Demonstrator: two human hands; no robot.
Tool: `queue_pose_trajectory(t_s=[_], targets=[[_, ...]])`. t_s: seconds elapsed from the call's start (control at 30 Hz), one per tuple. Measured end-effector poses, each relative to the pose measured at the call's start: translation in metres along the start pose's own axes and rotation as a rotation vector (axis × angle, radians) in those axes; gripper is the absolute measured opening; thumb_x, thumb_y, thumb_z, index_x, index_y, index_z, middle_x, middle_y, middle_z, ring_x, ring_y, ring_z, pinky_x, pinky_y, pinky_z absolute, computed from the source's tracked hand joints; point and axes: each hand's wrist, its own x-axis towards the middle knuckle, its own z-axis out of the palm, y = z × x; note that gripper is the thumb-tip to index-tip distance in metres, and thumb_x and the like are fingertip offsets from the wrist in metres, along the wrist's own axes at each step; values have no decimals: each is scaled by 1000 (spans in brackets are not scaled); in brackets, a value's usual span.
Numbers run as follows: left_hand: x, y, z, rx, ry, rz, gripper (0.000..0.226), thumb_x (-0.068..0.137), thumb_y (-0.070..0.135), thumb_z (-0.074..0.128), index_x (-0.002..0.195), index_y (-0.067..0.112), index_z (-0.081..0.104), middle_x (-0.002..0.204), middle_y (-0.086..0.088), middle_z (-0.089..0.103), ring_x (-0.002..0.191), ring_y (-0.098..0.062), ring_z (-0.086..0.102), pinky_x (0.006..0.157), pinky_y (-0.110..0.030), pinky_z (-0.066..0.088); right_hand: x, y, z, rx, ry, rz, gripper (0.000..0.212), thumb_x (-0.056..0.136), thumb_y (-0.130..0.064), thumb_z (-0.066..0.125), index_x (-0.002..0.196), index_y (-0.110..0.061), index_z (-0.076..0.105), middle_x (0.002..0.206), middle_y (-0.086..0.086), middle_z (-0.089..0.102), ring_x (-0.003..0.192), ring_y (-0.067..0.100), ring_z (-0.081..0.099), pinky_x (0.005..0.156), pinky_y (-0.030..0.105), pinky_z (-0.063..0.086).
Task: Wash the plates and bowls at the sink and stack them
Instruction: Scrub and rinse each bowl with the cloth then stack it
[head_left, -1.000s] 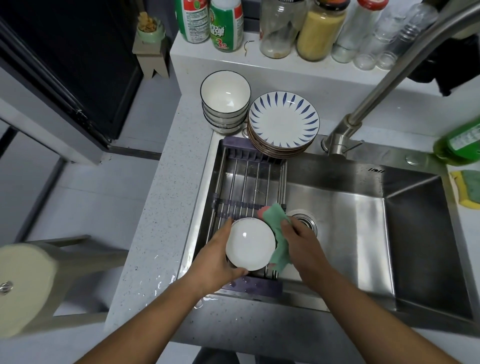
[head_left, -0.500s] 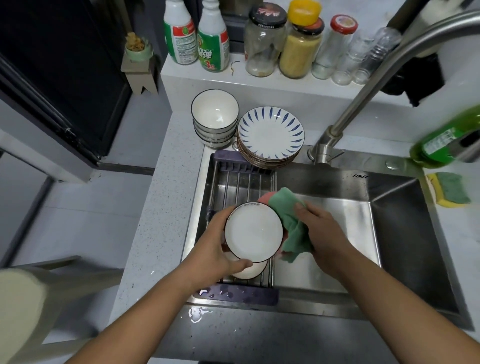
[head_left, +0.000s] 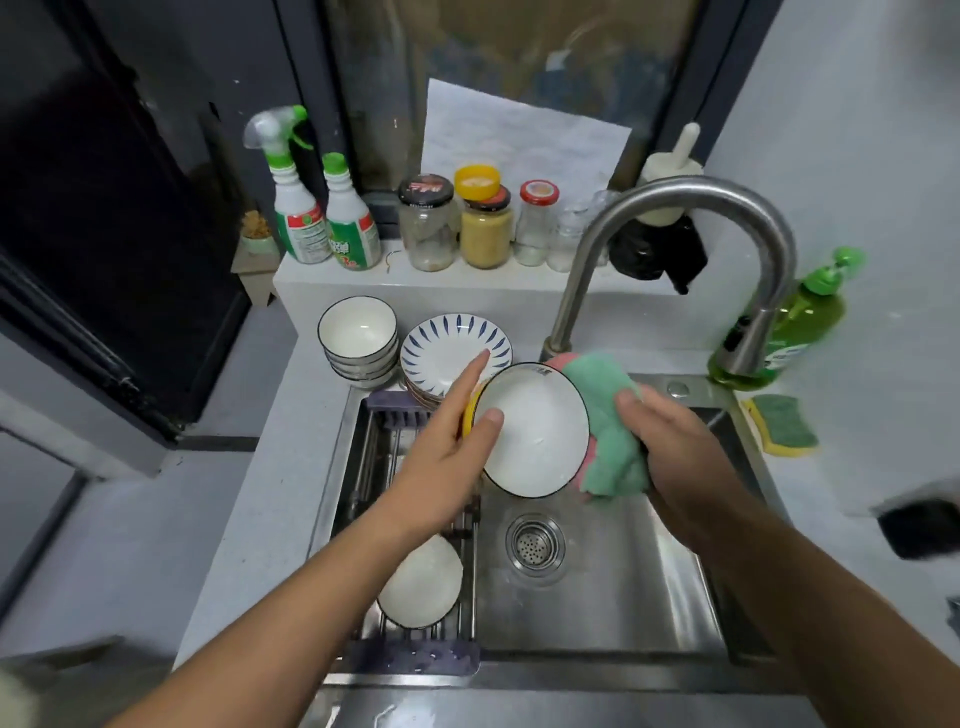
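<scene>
A dark-framed window (head_left: 519, 78) is seen at the upper centre of the frame, its glass murky, with a white sheet of paper (head_left: 524, 140) propped against it. A white ledge (head_left: 467, 288) is set just below. The upper right is filled by a pale wall (head_left: 857, 130). A dark panel (head_left: 104, 208) is seen at the upper left, grey floor (head_left: 104, 519) at the lower left. Between floor and centre, a speckled countertop (head_left: 280, 467) is evenly lit.

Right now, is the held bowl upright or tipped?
Tipped: the left hand holds the bowl on edge, its inside facing the camera.
</scene>
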Motion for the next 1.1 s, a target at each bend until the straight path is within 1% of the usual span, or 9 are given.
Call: queue_pose_trajectory(t_s=[0.1, 0.17, 0.37, 0.47, 0.6, 0.73, 0.83, 1.0, 1.1], targets=[[17, 41, 20, 124, 55, 98, 47, 94, 45, 67, 139, 43, 53, 113, 17, 63, 101, 7, 60, 92, -14, 44, -5, -27, -28, -31, 5, -92, 30, 104, -19, 47, 95, -20, 76, 93, 6, 77, 83, 23, 70, 80, 45, 56], [26, 62, 29, 215, 44, 162, 55, 84, 56, 67, 136, 40, 58, 116, 11, 64, 102, 1, 61, 92, -22, 49, -3, -42, -48, -95, 9, -140, 29, 105, -22, 48, 93, -20, 75, 87, 6, 77, 75, 21, 70, 77, 45, 56], [39, 109, 60, 413, 50, 307, 56, 80, 51, 77, 129, 59, 51, 116, 2, 60, 96, 8, 53, 90, -6, 38, 3, -88, -100, -213, -52, -323, 27, 96, -38, 50, 94, -26, 75, 85, 1, 72, 81, 18, 63, 82, 41, 49], [39, 128, 71, 416, 41, 339, 62, 76, 53, 80, 132, 53, 53, 116, 3, 59, 96, 11, 52, 89, -15, 41, 2, -101, -117, -249, -72, -359, 28, 102, -31, 49, 91, -25, 75, 82, -1, 74, 81, 14, 66, 82, 41, 50], [37, 149, 78, 456, 23, 393, 69, 71, 58, 75, 135, 50, 53, 125, 5, 58, 104, 16, 50, 90, -21, 46, -3, -110, -128, -265, -118, -383, 26, 103, -32, 49, 102, -27, 74, 105, 7, 76, 105, 28, 70, 95, 45, 53], [35, 164, 79, 499, 48, 450, 70, 72, 60, 76, 138, 48, 54, 123, 5, 57, 111, 9, 51, 96, -22, 45, -12, -118, -127, -235, -105, -418, 24, 105, -21, 47, 105, -25, 71, 108, 4, 74, 96, 8, 72, 80, 33, 58], [36, 171, 78, 541, 48, 497, 69, 73, 64, 76, 137, 52, 53, 120, 9, 54, 113, 7, 50, 96, -12, 39, -18, -121, -127, -286, -86, -469, 24, 105, -26, 48, 103, -32, 71, 103, 2, 75, 100, 16, 72, 93, 50, 55], [31, 179, 73, 685, 65, 526, 81, 68, 80, 70, 141, 52, 53, 119, 12, 48, 112, -4, 49, 93, -19, 41, -25, -122, -124, -398, -46, -558, 24, 105, -30, 46, 100, -20, 68, 96, 19, 69, 87, 32, 72, 78, 55, 56], [30, 180, 76, 586, 147, 473, 73, 74, 73, 72, 140, 46, 56, 122, 13, 55, 112, -4, 54, 97, -25, 43, -28, -119, -121, -454, -17, -613, 30, 101, -42, 47, 96, -18, 64, 88, 24, 65, 81, 33, 70, 68, 50, 55]])
